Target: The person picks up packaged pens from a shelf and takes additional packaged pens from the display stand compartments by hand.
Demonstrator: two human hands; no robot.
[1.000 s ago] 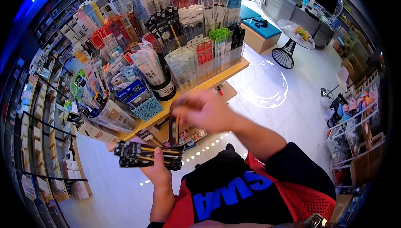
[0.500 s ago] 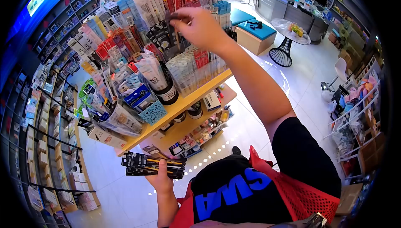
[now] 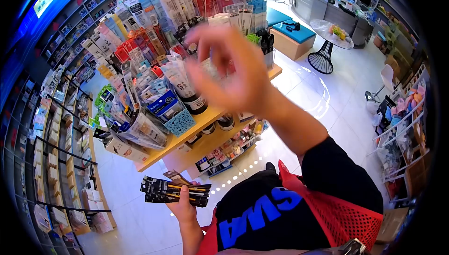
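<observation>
Pale floor (image 3: pixel 346 110), wooden shelf (image 3: pixel 167 147); left hand (image 3: pixel 184 209) around black packets (image 3: pixel 158 191), right hand (image 3: pixel 239 75) unclasped

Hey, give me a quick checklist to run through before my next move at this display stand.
1. Black packets secured in the left hand: ok, thumb across the top.
2. Those packets neatly squared up: not ok, they are fanned and uneven.
3. Right hand free: probably ok, it looks empty, but it is blurred.
4. Clear view of the black packets on the display: not ok, the right hand covers part of that area.
5. Light-blue basket resting on the wooden shelf: ok.
6. Room left in the packets' slot: cannot tell, hidden behind the hand.
</observation>
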